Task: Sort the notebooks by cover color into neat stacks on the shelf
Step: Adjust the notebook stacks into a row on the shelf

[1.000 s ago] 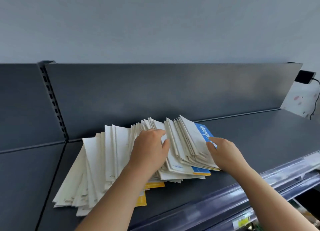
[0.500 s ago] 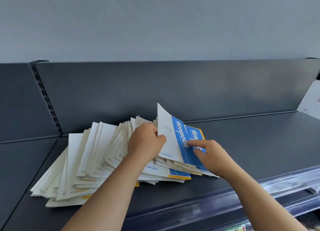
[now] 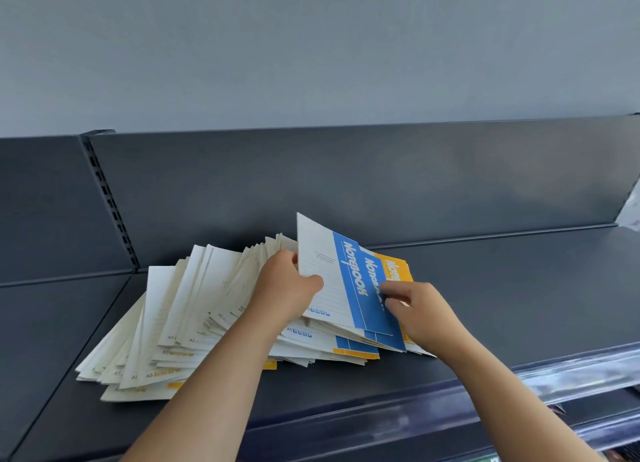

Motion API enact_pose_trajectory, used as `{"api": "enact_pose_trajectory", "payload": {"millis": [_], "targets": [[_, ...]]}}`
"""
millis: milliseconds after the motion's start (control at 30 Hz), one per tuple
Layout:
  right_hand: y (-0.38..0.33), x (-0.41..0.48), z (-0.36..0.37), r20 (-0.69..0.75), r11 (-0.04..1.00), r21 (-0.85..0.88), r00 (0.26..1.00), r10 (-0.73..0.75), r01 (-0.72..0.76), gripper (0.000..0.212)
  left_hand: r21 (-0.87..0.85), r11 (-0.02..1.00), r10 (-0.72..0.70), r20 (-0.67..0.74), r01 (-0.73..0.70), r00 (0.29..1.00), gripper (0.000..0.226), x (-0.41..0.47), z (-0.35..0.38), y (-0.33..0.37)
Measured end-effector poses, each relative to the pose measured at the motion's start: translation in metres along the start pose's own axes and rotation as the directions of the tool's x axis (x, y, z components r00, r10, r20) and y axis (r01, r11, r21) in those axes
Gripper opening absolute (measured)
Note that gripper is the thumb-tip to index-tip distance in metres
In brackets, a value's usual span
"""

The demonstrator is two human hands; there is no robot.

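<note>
Notebooks [image 3: 180, 323] lay in a loose fan on the shelf [image 3: 519, 305], spread from its left part toward the middle. Most showed pale backs, and their long edges ran from the front edge up toward the back panel [image 3: 346, 184]. At the fan's right end the left hand [image 3: 284, 288] held a blue notebook [image 3: 343, 281] tilted up off the pile, with the thumb pressed on its white margin and the other fingers hidden behind the cover. Just right of it showed a second blue notebook [image 3: 375, 278], and beyond that a yellow notebook [image 3: 398, 266] lying flatter. The right hand [image 3: 426, 312] was at the right edges of these covers. Its fingers [image 3: 393, 286] were narrowed in a pinch on the edge of the second blue notebook, though whether they caught one cover or several could not be told. What mattered for the coming move was that the blue covers stood directly between the two hands, long axis front to back, with their free right edges toward the right hand. That hand therefore seemed better placed to draw them sideways onto the bare right part of the shelf, probably to begin a blue stack, leaving the yellow one where it lay.
</note>
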State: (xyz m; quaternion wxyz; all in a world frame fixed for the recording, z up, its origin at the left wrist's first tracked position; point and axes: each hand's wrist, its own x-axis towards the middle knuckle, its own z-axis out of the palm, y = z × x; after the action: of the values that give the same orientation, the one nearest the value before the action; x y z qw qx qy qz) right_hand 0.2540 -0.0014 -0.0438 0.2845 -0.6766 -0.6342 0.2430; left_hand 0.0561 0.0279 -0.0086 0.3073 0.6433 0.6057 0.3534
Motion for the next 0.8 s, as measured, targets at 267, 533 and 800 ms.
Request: {"api": "enact_pose_trajectory", "payload": {"millis": [267,533,800], "targets": [[-0.017,0.005,0.007,0.003,0.993,0.101,0.999,0.054,-0.054,0.025,-0.094,0.996,-0.006,0.035,0.009,0.999,0.023,-0.010,-0.011,-0.008],[-0.056,0.004,0.020,-0.084,0.940,0.325,0.993,-0.084,0.107,0.029,-0.202,0.979,-0.023,-0.075,0.007,0.997,0.025,-0.027,-0.042,-0.020],[-0.115,-0.002,0.056,-0.074,0.919,0.341,0.980,-0.184,0.198,0.035,-0.238,0.971,-0.058,-0.195,0.010,0.979,0.031,-0.050,-0.101,-0.050]]}}
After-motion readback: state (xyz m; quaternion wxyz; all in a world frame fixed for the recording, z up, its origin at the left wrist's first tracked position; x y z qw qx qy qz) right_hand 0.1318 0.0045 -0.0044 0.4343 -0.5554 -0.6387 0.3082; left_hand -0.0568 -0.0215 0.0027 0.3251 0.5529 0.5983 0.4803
